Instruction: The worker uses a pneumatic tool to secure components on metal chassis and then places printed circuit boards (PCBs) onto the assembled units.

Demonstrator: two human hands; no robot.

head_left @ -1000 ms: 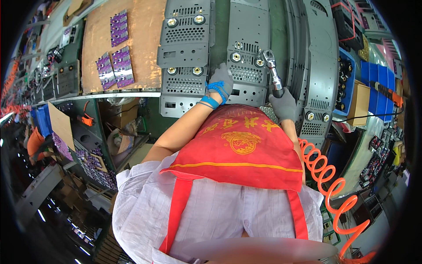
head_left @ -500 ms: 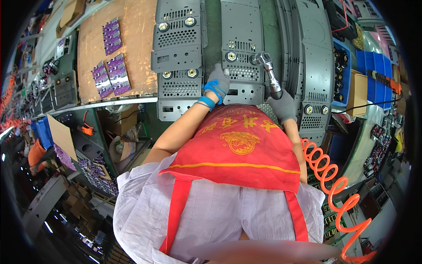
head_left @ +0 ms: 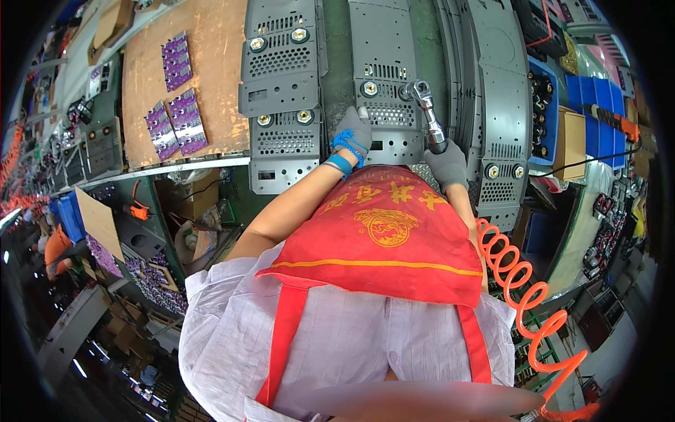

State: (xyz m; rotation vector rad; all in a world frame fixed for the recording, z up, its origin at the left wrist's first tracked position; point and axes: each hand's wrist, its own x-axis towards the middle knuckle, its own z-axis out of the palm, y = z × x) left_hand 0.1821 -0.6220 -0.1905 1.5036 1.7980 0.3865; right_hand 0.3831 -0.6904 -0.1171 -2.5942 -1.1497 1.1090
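A grey perforated metal panel (head_left: 387, 42) lies in front of me, with one round brass-coloured fitting (head_left: 369, 88) in its upper-left hole. My left hand (head_left: 354, 129), in a grey glove, is closed at the panel's left edge, the thumb on top and the other fingers mostly hidden. My right hand (head_left: 447, 165), gloved too, grips the dark handle of a chrome ratchet wrench (head_left: 430, 116). Its head rests at the panel's right side, level with the fitting, and covers what is beneath it.
Stacked panels with fittings (head_left: 285, 133) lie to the left, more panels (head_left: 503, 105) to the right. Purple circuit boards (head_left: 188, 121) sit on a wooden board (head_left: 218, 77). An orange coiled hose (head_left: 520, 281) hangs at my right, below blue bins (head_left: 541, 112).
The view has shifted slightly. My left hand has slid a little along the panel's edge; the wrench head stays at the same spot on the panel.
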